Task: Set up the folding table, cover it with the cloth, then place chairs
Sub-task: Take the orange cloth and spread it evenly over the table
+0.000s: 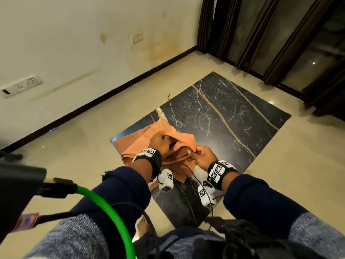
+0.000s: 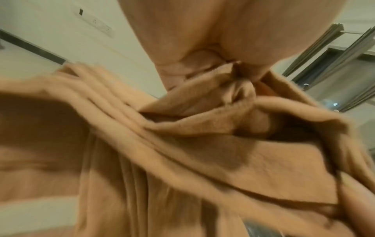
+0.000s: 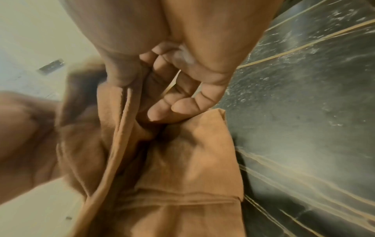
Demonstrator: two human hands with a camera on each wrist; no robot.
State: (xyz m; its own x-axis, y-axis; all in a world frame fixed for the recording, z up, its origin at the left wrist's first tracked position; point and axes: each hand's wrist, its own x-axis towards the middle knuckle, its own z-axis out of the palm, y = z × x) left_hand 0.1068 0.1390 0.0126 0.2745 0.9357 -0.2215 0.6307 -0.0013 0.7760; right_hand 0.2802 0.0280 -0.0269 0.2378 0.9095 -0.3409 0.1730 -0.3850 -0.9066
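The folding table stands set up, its top black marble-patterned with gold veins. An orange cloth lies bunched and partly folded on the top's near left corner. My left hand grips a gathered bunch of the cloth from above. My right hand pinches a hemmed edge of the cloth just to the right, thumb against fingers. The two hands are close together over the cloth. The table top shows bare to the right of the cloth. No chairs are in view.
A white wall with a black skirting runs behind and left of the table. Dark curtains and glass doors fill the back right. Beige floor surrounds the table. A green cable and black cables hang near my body.
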